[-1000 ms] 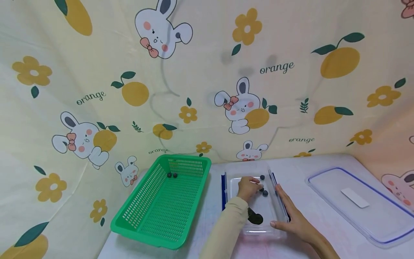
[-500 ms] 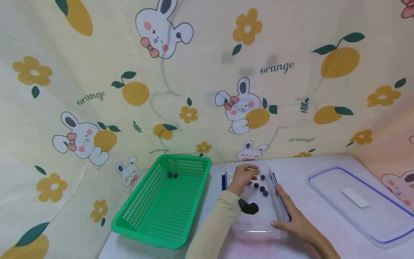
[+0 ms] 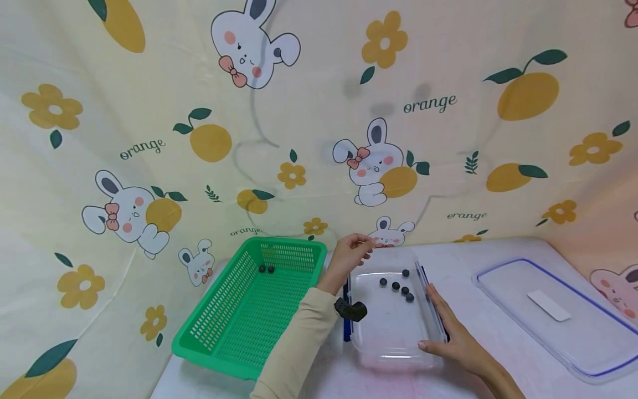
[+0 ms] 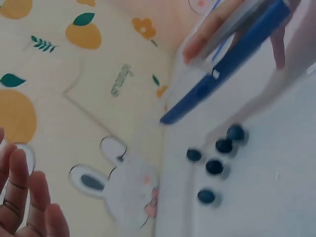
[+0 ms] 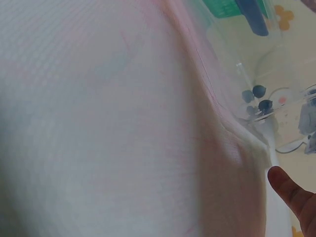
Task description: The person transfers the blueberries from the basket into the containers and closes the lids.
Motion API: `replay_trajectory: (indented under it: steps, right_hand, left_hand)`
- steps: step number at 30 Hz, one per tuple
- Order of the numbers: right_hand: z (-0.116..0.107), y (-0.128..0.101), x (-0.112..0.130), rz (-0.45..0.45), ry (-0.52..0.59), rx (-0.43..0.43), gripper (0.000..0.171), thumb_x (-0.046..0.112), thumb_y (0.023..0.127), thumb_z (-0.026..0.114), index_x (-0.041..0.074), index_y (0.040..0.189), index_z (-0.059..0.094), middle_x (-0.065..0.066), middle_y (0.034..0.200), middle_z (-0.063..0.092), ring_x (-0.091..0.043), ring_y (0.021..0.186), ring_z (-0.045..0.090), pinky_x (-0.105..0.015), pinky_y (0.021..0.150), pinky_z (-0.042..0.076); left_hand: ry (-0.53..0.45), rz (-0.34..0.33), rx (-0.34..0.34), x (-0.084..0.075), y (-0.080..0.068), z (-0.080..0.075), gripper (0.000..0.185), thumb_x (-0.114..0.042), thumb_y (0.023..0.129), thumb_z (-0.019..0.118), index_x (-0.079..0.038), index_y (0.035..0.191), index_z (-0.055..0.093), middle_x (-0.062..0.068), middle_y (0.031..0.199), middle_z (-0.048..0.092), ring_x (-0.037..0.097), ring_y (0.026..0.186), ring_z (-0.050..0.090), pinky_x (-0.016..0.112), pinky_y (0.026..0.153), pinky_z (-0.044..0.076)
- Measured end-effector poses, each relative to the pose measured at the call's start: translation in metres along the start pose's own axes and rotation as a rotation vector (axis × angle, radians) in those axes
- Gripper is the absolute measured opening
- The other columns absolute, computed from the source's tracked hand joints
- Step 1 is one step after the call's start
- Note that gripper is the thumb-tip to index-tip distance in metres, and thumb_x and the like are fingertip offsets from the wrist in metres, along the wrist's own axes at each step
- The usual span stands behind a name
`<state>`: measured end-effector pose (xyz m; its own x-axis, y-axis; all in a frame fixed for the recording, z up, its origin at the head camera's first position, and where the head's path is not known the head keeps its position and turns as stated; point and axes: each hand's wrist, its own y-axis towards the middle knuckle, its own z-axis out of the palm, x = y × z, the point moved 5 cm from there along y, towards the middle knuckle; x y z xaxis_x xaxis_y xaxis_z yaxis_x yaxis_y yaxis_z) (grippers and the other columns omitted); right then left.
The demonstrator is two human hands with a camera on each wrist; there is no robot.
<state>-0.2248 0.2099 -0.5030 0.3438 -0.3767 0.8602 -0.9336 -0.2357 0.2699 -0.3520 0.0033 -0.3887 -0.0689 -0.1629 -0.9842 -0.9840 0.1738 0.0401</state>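
Several dark blueberries (image 3: 396, 286) lie in a clear plastic box (image 3: 389, 332) with blue-edged side flaps; the left wrist view shows these blueberries (image 4: 214, 167) close up. My left hand (image 3: 348, 259) is raised over the box's far left corner, beside the green basket. Its fingers (image 4: 19, 190) are loosely bent, with nothing visible between them. My right hand (image 3: 456, 335) rests at the box's right side, fingers straight along the outside of the raised flap (image 3: 432, 302). Its thumb (image 5: 289, 187) stretches toward the near right corner. Two more blueberries (image 3: 266, 269) sit in the basket's far end.
The green perforated basket (image 3: 239, 327) stands left of the box. To the right, a clear lid (image 3: 543, 338) with a blue seal lies flat on the white table, a white label on it. A printed cloth (image 3: 299, 111) hangs close behind.
My left hand has lifted from among the blueberries and moved up and left, out over the box's far left corner. The blueberry that it covered now shows. My right hand stays put.
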Motion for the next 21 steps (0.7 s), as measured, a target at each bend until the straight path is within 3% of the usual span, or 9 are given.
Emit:
replay_trajectory:
  steps: [5,8,14,21]
  right_hand:
    - [-0.001,-0.001,0.000,0.012,-0.003,-0.005,0.107,0.016,0.077,0.076,0.022,0.157,0.005,-0.016,0.160,-0.004,-0.053,0.137,0.003,-0.081,0.090,0.011]
    - [-0.001,-0.001,0.000,0.032,-0.001,0.000,0.107,0.018,0.078,0.076,0.024,0.157,0.004,-0.015,0.160,-0.004,-0.053,0.137,0.002,-0.082,0.089,0.010]
    - [-0.001,-0.001,0.000,0.017,0.024,0.009,0.107,0.016,0.078,0.076,0.022,0.157,0.004,-0.015,0.160,-0.006,-0.053,0.137,-0.001,-0.082,0.091,0.008]
    - [0.000,0.000,-0.001,0.030,0.009,0.018,0.107,0.017,0.078,0.075,0.024,0.157,0.002,-0.016,0.160,-0.007,-0.054,0.137,0.000,-0.083,0.089,0.008]
  left_hand:
    - [0.012,0.045,-0.045,-0.005,-0.002,-0.028,0.017,-0.021,0.093,0.066,-0.006,0.100,0.069,0.003,0.085,0.065,0.021,0.079,0.061,0.027,0.063,0.049]
    - [-0.044,0.071,-0.066,-0.005,-0.001,-0.045,0.019,-0.020,0.093,0.066,-0.003,0.103,0.067,0.003,0.088,0.065,0.023,0.083,0.062,0.026,0.065,0.049]
    - [-0.140,0.129,-0.124,0.001,0.001,-0.085,0.028,-0.017,0.095,0.065,0.002,0.116,0.061,0.002,0.096,0.063,0.025,0.092,0.061,0.036,0.078,0.050]
    - [-0.140,0.161,-0.279,0.015,-0.001,-0.137,0.021,-0.012,0.096,0.062,-0.003,0.114,0.062,0.003,0.092,0.060,0.026,0.088,0.058,0.028,0.068,0.048]
